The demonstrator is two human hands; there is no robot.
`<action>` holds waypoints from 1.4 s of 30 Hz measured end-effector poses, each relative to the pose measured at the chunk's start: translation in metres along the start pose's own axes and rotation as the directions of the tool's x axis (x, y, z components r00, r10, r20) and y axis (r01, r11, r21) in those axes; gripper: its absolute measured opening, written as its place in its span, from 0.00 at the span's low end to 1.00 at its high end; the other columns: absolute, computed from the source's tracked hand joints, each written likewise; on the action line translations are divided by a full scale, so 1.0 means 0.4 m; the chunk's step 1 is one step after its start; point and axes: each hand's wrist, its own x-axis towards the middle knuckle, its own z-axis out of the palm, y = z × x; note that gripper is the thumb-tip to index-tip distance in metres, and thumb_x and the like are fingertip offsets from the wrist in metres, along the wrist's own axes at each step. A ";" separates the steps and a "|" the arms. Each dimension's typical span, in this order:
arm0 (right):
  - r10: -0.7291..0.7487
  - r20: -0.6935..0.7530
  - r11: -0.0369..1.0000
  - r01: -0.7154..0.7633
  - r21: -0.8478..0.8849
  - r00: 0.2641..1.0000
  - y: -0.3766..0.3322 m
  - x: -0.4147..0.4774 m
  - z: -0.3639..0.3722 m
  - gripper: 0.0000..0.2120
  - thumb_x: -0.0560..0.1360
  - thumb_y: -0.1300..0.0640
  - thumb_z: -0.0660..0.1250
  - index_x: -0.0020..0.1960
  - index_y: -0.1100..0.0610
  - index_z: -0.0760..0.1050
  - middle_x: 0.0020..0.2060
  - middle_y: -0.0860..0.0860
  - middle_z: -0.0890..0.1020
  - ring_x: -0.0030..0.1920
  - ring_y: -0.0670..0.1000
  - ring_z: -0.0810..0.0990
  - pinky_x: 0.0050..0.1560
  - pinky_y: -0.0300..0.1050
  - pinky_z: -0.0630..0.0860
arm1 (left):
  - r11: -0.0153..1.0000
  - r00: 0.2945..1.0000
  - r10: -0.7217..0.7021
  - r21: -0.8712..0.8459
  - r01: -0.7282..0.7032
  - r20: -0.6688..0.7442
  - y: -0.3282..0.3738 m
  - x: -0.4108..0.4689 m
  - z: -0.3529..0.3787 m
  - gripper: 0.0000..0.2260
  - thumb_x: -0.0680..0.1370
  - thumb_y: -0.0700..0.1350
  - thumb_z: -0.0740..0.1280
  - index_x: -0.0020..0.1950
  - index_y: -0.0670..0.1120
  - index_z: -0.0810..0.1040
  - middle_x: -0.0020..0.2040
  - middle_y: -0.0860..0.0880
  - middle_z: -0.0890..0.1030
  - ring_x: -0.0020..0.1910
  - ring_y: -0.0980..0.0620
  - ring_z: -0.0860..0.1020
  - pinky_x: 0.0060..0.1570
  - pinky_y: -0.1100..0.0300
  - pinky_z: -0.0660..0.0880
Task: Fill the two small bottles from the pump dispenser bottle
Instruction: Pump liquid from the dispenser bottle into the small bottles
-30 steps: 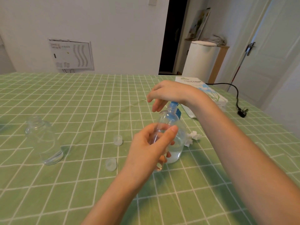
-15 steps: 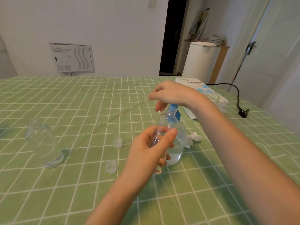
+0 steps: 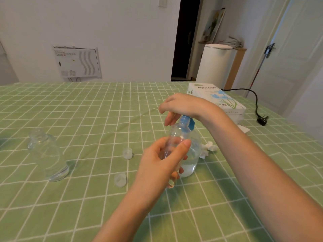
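The clear pump dispenser bottle (image 3: 192,154) stands on the green checked tablecloth (image 3: 87,119), with some liquid at its bottom. My right hand (image 3: 183,105) lies palm-down over its blue pump head (image 3: 186,120), fingers draped over it. My left hand (image 3: 160,163) grips one small clear bottle (image 3: 176,137), held tilted in front of the dispenser with its mouth up under the blue pump. The pump's nozzle is hidden. The other clear bottle (image 3: 47,158) stands open at the left, apart from both hands.
Two small translucent caps (image 3: 127,153) (image 3: 120,179) lie on the cloth left of my left hand. A crumpled tissue (image 3: 208,149) sits right of the dispenser. Behind my right hand lie a tissue paper box (image 3: 216,100) and a black plug with cord (image 3: 261,118).
Both hands keep their hold on the bottles. My right hand sits slightly lower on the pump head than a second ago. Nothing else on the table has moved.
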 end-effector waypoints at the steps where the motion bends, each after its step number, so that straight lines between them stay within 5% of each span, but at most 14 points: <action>1: -0.006 -0.002 1.000 0.006 0.010 1.000 0.000 -0.001 0.001 0.13 0.76 0.52 0.61 0.56 0.58 0.75 0.38 0.50 0.84 0.55 0.57 0.81 0.54 0.48 0.75 | 1.000 1.000 -0.003 0.005 0.003 -0.004 -0.001 0.000 0.000 0.19 0.63 0.59 0.68 0.48 0.49 0.80 0.32 0.53 0.81 0.26 0.56 0.75 0.23 0.65 0.69; 9: -0.045 -0.053 0.998 0.042 -0.047 0.998 -0.008 -0.007 -0.010 0.20 0.77 0.51 0.60 0.61 0.63 0.74 0.49 0.58 0.84 0.56 0.59 0.80 0.62 0.56 0.73 | 1.000 1.000 0.005 0.007 -0.005 0.003 0.005 0.004 -0.002 0.20 0.61 0.60 0.69 0.46 0.49 0.80 0.31 0.54 0.81 0.25 0.57 0.74 0.22 0.66 0.68; 16: -0.044 -0.019 0.990 0.041 -0.134 0.999 -0.023 -0.001 -0.029 0.19 0.76 0.50 0.62 0.61 0.62 0.74 0.53 0.59 0.83 0.56 0.58 0.81 0.60 0.53 0.74 | 1.000 1.000 0.028 0.006 -0.028 -0.004 0.011 0.005 -0.002 0.18 0.61 0.60 0.69 0.45 0.51 0.81 0.32 0.53 0.80 0.26 0.55 0.74 0.22 0.65 0.68; 19: -0.027 -0.011 0.996 0.025 -0.088 1.000 -0.019 0.002 -0.021 0.21 0.76 0.50 0.62 0.62 0.64 0.73 0.55 0.60 0.81 0.58 0.59 0.79 0.49 0.47 0.73 | 1.000 1.000 0.022 0.006 -0.022 -0.010 0.009 0.005 -0.001 0.18 0.62 0.59 0.68 0.45 0.50 0.80 0.32 0.53 0.80 0.26 0.56 0.74 0.22 0.66 0.68; 22: -0.007 0.003 0.997 0.007 -0.073 1.000 -0.007 0.005 -0.009 0.17 0.76 0.50 0.62 0.58 0.61 0.75 0.53 0.59 0.83 0.57 0.58 0.80 0.45 0.46 0.70 | 1.000 1.000 0.013 0.004 -0.013 -0.011 0.006 0.003 -0.001 0.19 0.61 0.59 0.69 0.46 0.50 0.80 0.32 0.53 0.81 0.25 0.56 0.74 0.22 0.66 0.69; 30: -0.033 -0.002 0.999 0.033 -0.037 0.999 -0.002 -0.004 0.001 0.15 0.76 0.51 0.61 0.57 0.60 0.75 0.43 0.53 0.84 0.55 0.59 0.81 0.61 0.55 0.73 | 1.000 1.000 -0.001 0.005 0.001 -0.014 0.000 0.002 -0.002 0.20 0.61 0.59 0.69 0.47 0.49 0.80 0.31 0.53 0.81 0.25 0.57 0.75 0.22 0.66 0.69; 37: -0.087 -0.121 0.992 0.075 -0.106 0.989 -0.022 -0.011 -0.031 0.20 0.76 0.51 0.62 0.61 0.64 0.74 0.42 0.53 0.85 0.54 0.57 0.81 0.54 0.50 0.76 | 1.000 1.000 0.026 0.010 -0.026 0.001 0.007 0.005 -0.001 0.17 0.63 0.60 0.68 0.46 0.52 0.80 0.32 0.54 0.81 0.26 0.57 0.75 0.23 0.67 0.69; 42: -0.024 -0.045 0.997 0.020 -0.069 0.999 -0.020 -0.002 -0.026 0.15 0.75 0.50 0.61 0.57 0.58 0.76 0.44 0.54 0.85 0.52 0.55 0.82 0.52 0.47 0.74 | 1.000 1.000 0.021 -0.002 -0.021 -0.011 0.008 0.004 0.000 0.19 0.61 0.60 0.68 0.45 0.50 0.81 0.32 0.53 0.81 0.25 0.56 0.74 0.22 0.66 0.68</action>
